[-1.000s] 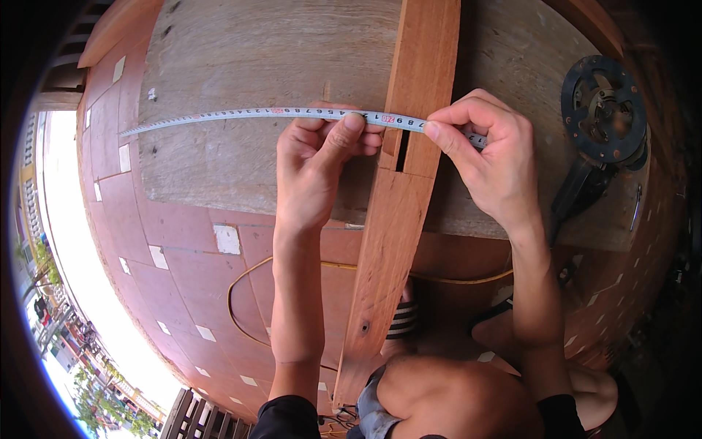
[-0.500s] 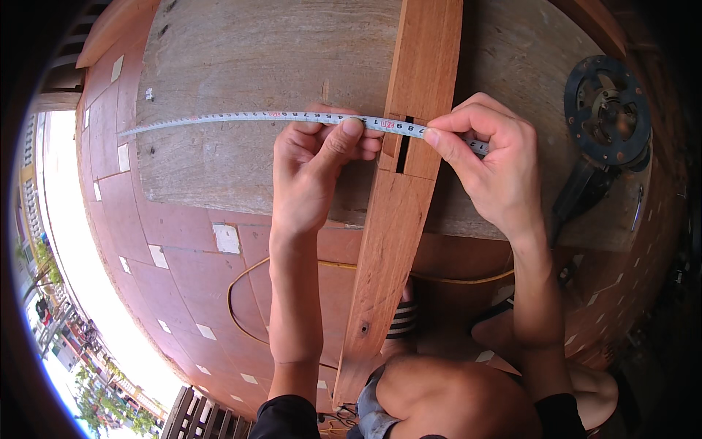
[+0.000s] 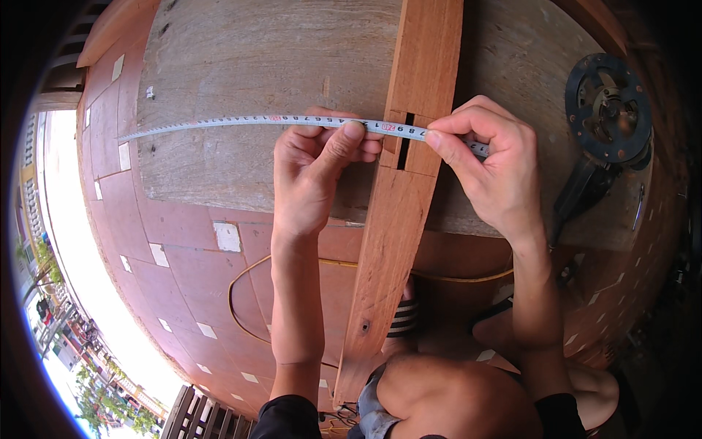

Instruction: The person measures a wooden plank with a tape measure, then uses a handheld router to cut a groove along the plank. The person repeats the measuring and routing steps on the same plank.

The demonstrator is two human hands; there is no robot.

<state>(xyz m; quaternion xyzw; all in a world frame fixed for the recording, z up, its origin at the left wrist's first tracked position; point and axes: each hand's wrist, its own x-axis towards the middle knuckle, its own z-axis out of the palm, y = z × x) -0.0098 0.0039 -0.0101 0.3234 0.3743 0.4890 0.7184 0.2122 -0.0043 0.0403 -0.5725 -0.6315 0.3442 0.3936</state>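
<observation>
A pale tape measure blade (image 3: 292, 121) stretches across a long reddish wooden beam (image 3: 398, 212), passing just over a narrow dark slot (image 3: 404, 150) cut in its face. Left of the beam, my left hand (image 3: 322, 161) pinches the blade between thumb and fingers. My right hand (image 3: 490, 154) grips it on the beam's right side, thumb and forefinger at the beam's edge, with a short piece of blade showing past the fingers. The blade's far stretch runs out to the left, curving slightly down.
Beneath the beam is a broad weathered wooden board (image 3: 263, 58). A black round power tool (image 3: 607, 110) lies on its right part. A yellow cord (image 3: 461, 279) crosses the reddish tiled floor (image 3: 183, 256). My bent knee (image 3: 453, 395) is close below the beam.
Almost nothing differs. The outstretched left part of the blade has shifted slightly downward, while both hands keep their grip in nearly the same place.
</observation>
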